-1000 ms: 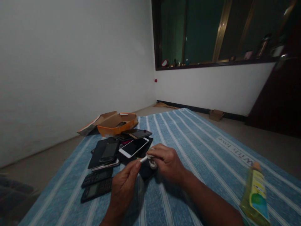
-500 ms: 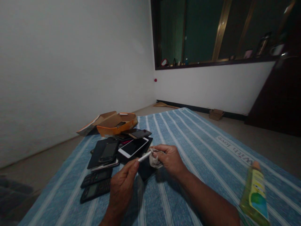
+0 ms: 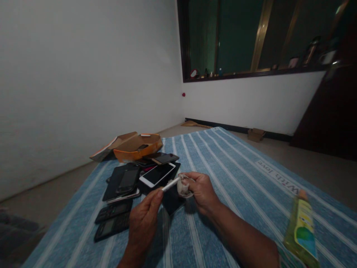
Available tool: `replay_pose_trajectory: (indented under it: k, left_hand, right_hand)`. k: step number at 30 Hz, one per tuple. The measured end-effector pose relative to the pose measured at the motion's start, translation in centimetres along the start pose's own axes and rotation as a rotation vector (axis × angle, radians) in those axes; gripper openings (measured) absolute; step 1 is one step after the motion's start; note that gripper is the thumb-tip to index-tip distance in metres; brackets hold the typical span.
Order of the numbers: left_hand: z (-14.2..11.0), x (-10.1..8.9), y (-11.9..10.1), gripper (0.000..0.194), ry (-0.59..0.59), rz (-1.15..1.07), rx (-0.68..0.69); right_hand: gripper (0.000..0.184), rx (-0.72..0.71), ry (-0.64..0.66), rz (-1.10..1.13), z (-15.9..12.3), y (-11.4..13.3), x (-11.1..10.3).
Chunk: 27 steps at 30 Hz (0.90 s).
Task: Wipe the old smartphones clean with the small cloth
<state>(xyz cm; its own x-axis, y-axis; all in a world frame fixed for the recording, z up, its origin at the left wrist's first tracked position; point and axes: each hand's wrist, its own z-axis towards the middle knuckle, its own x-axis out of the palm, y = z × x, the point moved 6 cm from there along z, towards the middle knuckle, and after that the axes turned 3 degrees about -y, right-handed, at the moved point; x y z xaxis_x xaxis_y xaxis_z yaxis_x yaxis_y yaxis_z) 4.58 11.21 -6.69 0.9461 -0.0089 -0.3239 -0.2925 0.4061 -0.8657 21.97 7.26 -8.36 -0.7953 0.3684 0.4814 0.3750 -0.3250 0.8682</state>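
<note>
My left hand pinches one end of a slim white phone, seen almost edge-on. A crumpled pale cloth is bunched in the fingers of my right hand and touches the phone's far end. Just beyond my hands, a white phone with a black screen lies on a pile of dark phones and flat cases. Left of my left hand are two black keypad phones, side by side. A dark phone rests on a black flat case.
An open orange cardboard box stands behind the pile, with a dark phone inside. A bottle of yellow-green liquid lies at the right on the blue striped bedspread. On the floor beyond is a small carton.
The white phone has tilted slightly in my left hand, and the cloth has shifted a little at its end. Both hands keep their hold.
</note>
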Motion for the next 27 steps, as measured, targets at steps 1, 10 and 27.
replay_pose_trajectory:
  k: [1, 10, 27]
  left_hand:
    - [0.0, 0.0, 0.0, 0.053, -0.006, 0.007, 0.001]
    - [-0.1, 0.0, -0.2, 0.052, -0.001, 0.006, 0.002]
    - [-1.3, 0.5, -2.0, 0.042, 0.072, -0.007, 0.142]
  right_hand:
    - [0.018, -0.106, 0.004, -0.101, -0.1, 0.7, 0.0]
    - [0.025, -0.703, -0.045, -0.719, -0.7, 4.2, -0.3]
    - [0.034, -1.19, 0.245, -1.145, -6.6, 4.5, 5.9]
